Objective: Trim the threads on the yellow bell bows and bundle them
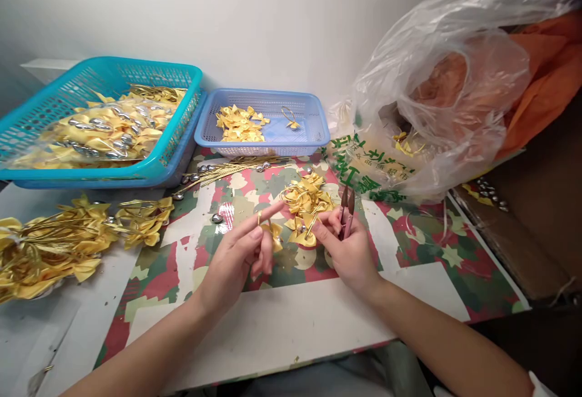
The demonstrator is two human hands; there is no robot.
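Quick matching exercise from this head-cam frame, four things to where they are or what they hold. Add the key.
Things
1. Turquoise plastic basket
2. Light blue rectangular plastic basket
3. Dark-bladed snips with reddish handles
4. Translucent plastic bag with green lettering

Places and states
A. Held in the right hand
B. At the right edge of the picture
C. At the back centre, holding loose yellow fabric-like pieces
D. On the left, holding a filled clear bag

Pairs: 1-D, 2-C, 3-A, 4-B
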